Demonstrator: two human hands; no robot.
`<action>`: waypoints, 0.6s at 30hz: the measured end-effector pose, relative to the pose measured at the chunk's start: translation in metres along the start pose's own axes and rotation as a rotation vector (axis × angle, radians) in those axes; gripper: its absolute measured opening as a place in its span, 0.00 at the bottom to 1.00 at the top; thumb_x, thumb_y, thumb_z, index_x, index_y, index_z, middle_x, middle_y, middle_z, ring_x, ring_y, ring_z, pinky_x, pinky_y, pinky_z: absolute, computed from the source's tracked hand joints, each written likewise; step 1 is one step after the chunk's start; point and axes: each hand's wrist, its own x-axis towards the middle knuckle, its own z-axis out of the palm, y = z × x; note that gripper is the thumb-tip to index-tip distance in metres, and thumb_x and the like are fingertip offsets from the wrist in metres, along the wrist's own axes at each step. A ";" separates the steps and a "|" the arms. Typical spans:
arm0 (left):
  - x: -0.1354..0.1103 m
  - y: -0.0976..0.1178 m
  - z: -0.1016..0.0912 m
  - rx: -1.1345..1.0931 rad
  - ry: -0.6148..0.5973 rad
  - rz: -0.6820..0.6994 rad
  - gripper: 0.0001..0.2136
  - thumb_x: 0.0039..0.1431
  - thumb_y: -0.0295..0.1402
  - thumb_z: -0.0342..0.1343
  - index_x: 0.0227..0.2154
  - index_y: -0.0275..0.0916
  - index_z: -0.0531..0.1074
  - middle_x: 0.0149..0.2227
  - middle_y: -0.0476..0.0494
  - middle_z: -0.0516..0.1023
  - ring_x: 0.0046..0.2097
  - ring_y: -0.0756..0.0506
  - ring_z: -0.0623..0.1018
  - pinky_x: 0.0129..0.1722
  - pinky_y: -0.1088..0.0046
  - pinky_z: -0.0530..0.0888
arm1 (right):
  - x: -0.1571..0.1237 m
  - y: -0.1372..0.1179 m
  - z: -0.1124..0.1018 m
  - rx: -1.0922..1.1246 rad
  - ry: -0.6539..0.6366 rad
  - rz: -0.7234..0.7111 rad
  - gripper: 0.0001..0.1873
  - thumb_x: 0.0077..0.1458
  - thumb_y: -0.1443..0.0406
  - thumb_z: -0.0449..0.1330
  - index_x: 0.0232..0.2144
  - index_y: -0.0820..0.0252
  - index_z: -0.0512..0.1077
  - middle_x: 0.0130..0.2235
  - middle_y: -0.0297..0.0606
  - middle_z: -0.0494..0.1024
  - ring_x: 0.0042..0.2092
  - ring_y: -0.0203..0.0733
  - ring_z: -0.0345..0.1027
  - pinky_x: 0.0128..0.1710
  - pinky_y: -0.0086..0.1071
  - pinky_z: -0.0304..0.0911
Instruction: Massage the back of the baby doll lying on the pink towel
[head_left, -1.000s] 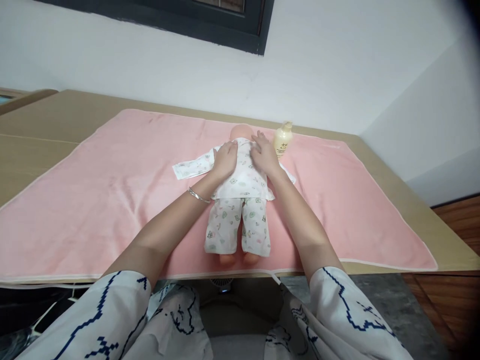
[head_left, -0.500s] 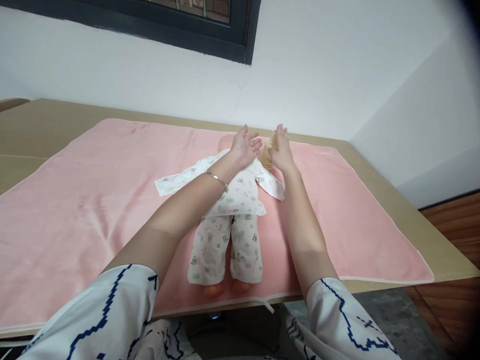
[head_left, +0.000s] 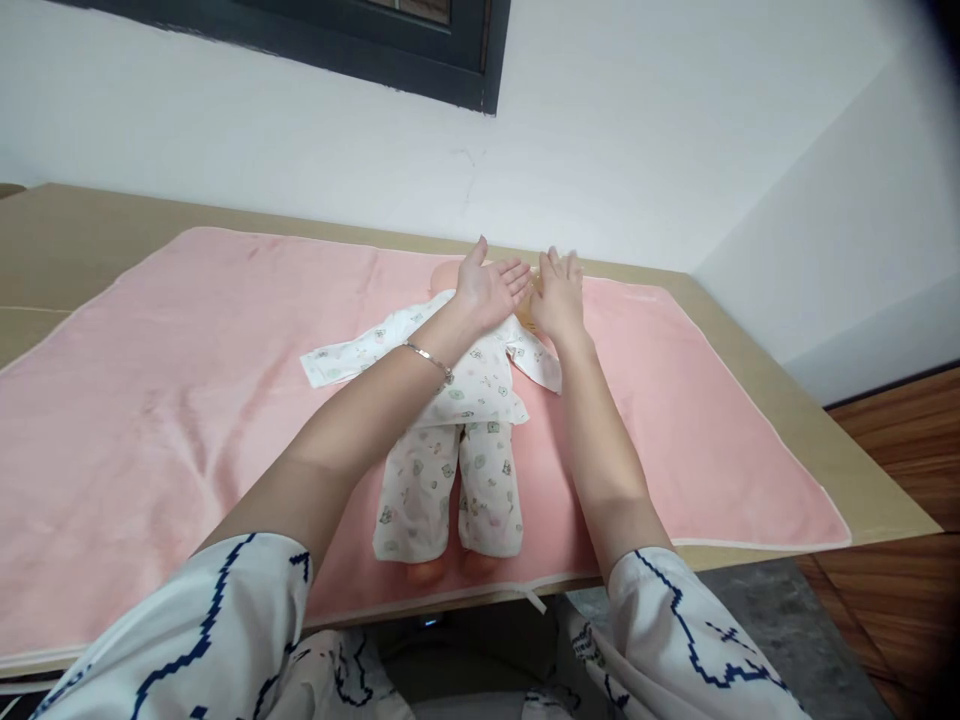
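Head camera, and here we go, with 12 o'clock at the wall [head_left: 615,150]: both bare hands are out over the far half of the pink cloth [head_left: 187,400]. The left hand [head_left: 489,290] lies palm up and flattened, thumb raised, fingers pointing to 3 o'clock, nothing to be seen resting in it. The right hand [head_left: 559,298] points to 12, back upward, fingers stretched out straight, and there, tucked at its 9 o'clock side, is the yellow bottle [head_left: 527,316], just a sliver showing! That's the relation to watch: bottle between the two hands, about 4 o'clock from the left palm, just beside its fingertips, with the right hand nearer and overlapping it. Touching it? Cannot tell; the bottle's long axis is hidden too. Under the left forearm lies the doll [head_left: 484,388] in printed shirt and trousers, long axis running 6 to 12, head up at 12, feet down by the near table edge, one sleeve out towards 9, the other towards 4.
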 end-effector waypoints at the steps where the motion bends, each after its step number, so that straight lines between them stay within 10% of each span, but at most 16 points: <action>1: -0.008 -0.001 -0.003 0.007 0.013 -0.004 0.38 0.66 0.53 0.21 0.62 0.37 0.64 0.60 0.36 0.73 0.68 0.40 0.64 0.62 0.60 0.69 | -0.001 -0.005 -0.001 0.013 0.019 0.002 0.29 0.64 0.59 0.46 0.65 0.60 0.56 0.70 0.46 0.52 0.73 0.58 0.31 0.68 0.67 0.29; 7: -0.082 0.024 -0.020 0.144 0.201 0.083 0.35 0.69 0.49 0.21 0.57 0.36 0.68 0.54 0.39 0.78 0.70 0.37 0.59 0.67 0.54 0.64 | -0.028 -0.090 -0.014 0.223 -0.066 -0.044 0.30 0.67 0.55 0.37 0.65 0.60 0.56 0.70 0.42 0.53 0.73 0.53 0.38 0.71 0.56 0.37; 13: -0.157 0.081 -0.039 0.011 0.145 -0.085 0.36 0.69 0.38 0.10 0.62 0.35 0.60 0.53 0.41 0.78 0.67 0.40 0.64 0.63 0.56 0.68 | -0.102 -0.186 -0.019 0.332 -0.144 -0.209 0.38 0.66 0.51 0.30 0.69 0.67 0.45 0.73 0.36 0.39 0.73 0.45 0.16 0.73 0.44 0.21; 16: -0.168 0.074 -0.047 0.100 0.273 -0.042 0.34 0.69 0.37 0.10 0.66 0.36 0.54 0.56 0.42 0.76 0.66 0.41 0.65 0.59 0.60 0.70 | -0.129 -0.207 -0.020 0.507 -0.199 -0.304 0.44 0.66 0.48 0.38 0.69 0.79 0.35 0.73 0.49 0.31 0.73 0.43 0.14 0.73 0.38 0.22; 18: -0.172 0.063 -0.045 0.095 0.396 0.017 0.29 0.71 0.40 0.15 0.68 0.40 0.47 0.65 0.45 0.66 0.68 0.43 0.62 0.62 0.67 0.69 | -0.137 -0.212 -0.020 0.594 -0.201 -0.286 0.42 0.66 0.48 0.37 0.70 0.68 0.33 0.74 0.40 0.34 0.73 0.39 0.21 0.74 0.37 0.31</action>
